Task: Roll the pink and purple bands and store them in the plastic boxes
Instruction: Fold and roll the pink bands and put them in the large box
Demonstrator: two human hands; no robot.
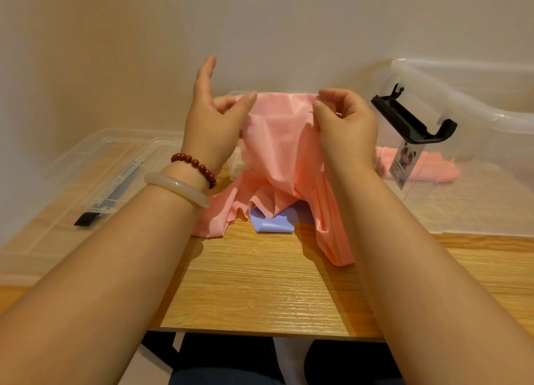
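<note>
A pink band hangs crumpled above the middle of the wooden table, its lower folds spilling onto the wood. My left hand pinches its top left edge between thumb and lower fingers, with the index finger raised straight. My right hand pinches the top right edge with curled fingers. A purple band lies flat on the table, mostly hidden under the pink folds. A clear plastic box stands at the right with rolled pink bands inside.
A clear plastic lid with a black clip lies flat at the left. The right box carries a raised black handle and a panda label. A small clear box sits behind the pink band. The wall stands close behind the wooden table.
</note>
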